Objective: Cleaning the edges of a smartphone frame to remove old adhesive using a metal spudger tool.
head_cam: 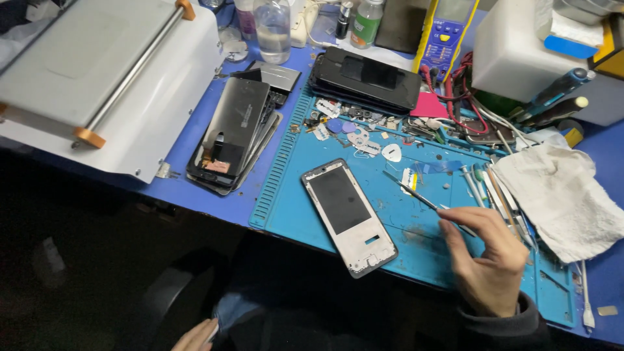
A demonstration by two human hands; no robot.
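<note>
Fingers (pixel 465 218) of right hand (pixel 484 260) pinching tweezers (pixel 416 193), right of phone frame (pixel 348 216)

A phone frame (pixel 349 218) lies at the centre of the frame on a work mat (pixel 292 208), which covers the table (pixel 214 195) from centre to right. Left of the mat lies a stack of screens (pixel 231 133); a machine (pixel 104 78) fills the upper left. Behind the phone frame rest stacked phones (pixel 367 79), with bottles (pixel 273 29) along the top edge. A cloth (pixel 562 195) lies at right, beside tools (pixel 494 188).
</note>
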